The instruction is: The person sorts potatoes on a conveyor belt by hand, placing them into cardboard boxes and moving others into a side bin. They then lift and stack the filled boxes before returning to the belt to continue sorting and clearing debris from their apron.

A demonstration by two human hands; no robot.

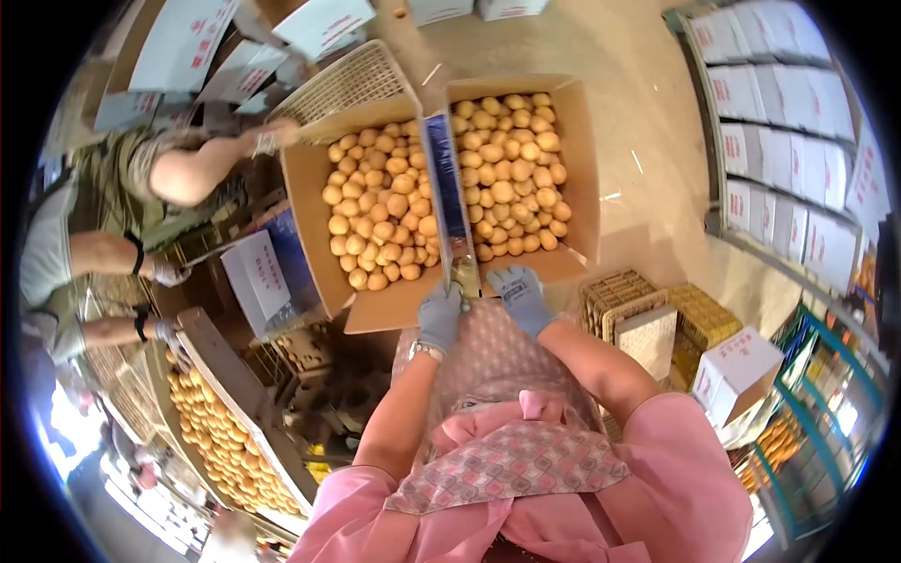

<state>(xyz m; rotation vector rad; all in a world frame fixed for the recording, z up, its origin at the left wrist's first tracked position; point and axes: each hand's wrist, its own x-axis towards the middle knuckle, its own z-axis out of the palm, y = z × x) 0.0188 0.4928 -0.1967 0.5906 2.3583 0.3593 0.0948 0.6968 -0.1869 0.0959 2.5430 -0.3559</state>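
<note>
Two open cardboard cartons stand side by side in front of me, the left carton (pixel 305 202) and the right carton (pixel 580 169), both filled with round yellow-orange fruit (pixel 380 202). My left hand (pixel 439 314), in a grey-blue glove, is closed at the near edge of the left carton's flap (pixel 380 310), beside the gap between the cartons. Its fingertips are partly hidden. Fingers spread, my gloved right hand (pixel 522 296) rests on the near flap (pixel 540 270) of the right carton. A dark blue strip (pixel 449 183) runs between the cartons.
To the left, other people's arms (pixel 192 169) reach towards crates; a large bin of fruit (pixel 221 436) lies below. White printed boxes (pixel 779 103) are stacked at right. Plastic crates (pixel 615 296) and a white box (pixel 737 371) stand near my right elbow. A woven basket (pixel 347 84) sits behind the left carton.
</note>
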